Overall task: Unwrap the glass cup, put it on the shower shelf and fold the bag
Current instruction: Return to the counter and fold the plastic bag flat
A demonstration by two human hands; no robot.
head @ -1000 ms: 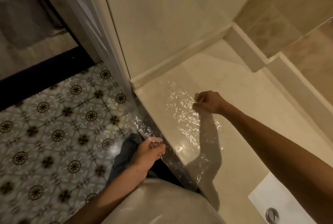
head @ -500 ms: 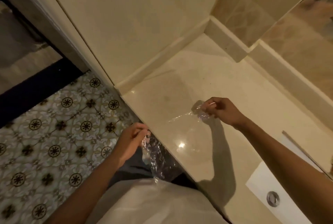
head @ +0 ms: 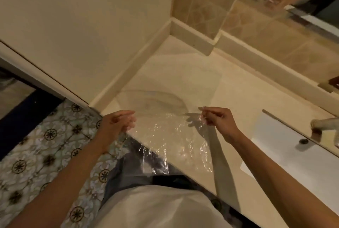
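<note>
the clear plastic bag is now spread out flat between both hands over the pale stone tabletop, where half a second ago it was bunched into a narrow twist between them. the left hand has come up from the tabletop's front edge and pinches the bag's left corner; the right hand pinches the right corner between thumb and fingertips, so both hands are closed on the film and set well apart. the far edge is pulled taut between the two hands, and the near part of the bag drapes over the front edge of the tabletop and hangs down toward the patterned floor.

the glass cup is not in view anywhere here, nor is a shower shelf, so it looks as though the cup part of the task is behind and only the folding is left. a curved outline shows on the stone beyond the hands; it may be the bag's far fold or a reflection, the film is too clear to tell.

with the bag opened out and flattened, the next step is probably to lay it down smooth and bring one side over the other. the film is thin and crinkled, so it will likely slide on the polished stone and spring back unless pressed.
</note>
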